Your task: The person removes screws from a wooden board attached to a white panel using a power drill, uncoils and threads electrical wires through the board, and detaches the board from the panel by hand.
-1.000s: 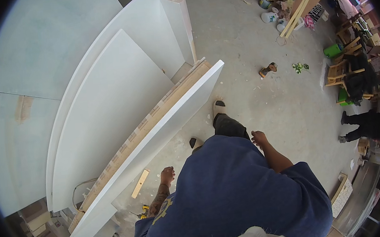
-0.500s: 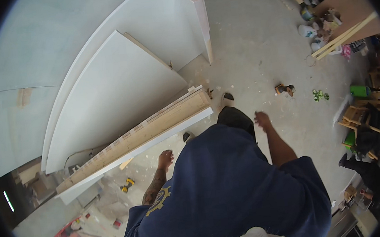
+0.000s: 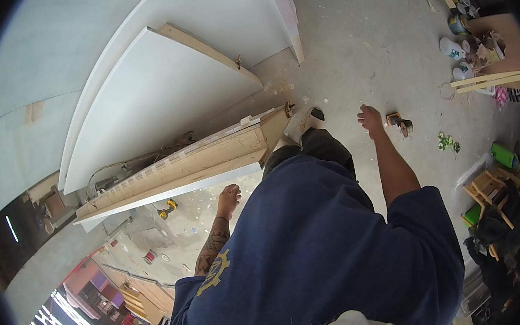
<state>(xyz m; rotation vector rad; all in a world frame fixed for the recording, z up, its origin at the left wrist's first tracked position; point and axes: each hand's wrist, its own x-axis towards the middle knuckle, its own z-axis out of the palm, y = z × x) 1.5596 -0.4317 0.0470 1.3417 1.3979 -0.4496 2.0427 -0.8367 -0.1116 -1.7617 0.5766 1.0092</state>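
Note:
My left hand (image 3: 229, 197) hangs by my side with its fingers loosely bent and nothing in it. It is nearest to the long wooden box-like piece with a white face (image 3: 211, 172), without touching it. My right hand (image 3: 370, 120) reaches forward over the concrete floor, fingers apart and holding nothing. On the floor just right of it lies a yellow-and-black power tool (image 3: 399, 124) with a round disc-like part. A yellow cordless drill (image 3: 167, 208) rests on the floor beyond my left hand. One shoe (image 3: 317, 115) shows close to the near end of the wooden piece.
Large white curved panels (image 3: 162, 103) stand on the left beyond the wooden piece. Tubs (image 3: 451, 48) and light wooden strips (image 3: 494, 80) line the right side. Wooden stools (image 3: 491, 195) and a green container (image 3: 505, 156) stand farther right. A small leafy plant piece (image 3: 449, 142) lies on the floor.
I have stepped forward along the wooden piece, and the view has turned. My right hand has swung forward, with its fingers spreading. My left hand stays low and holds nothing.

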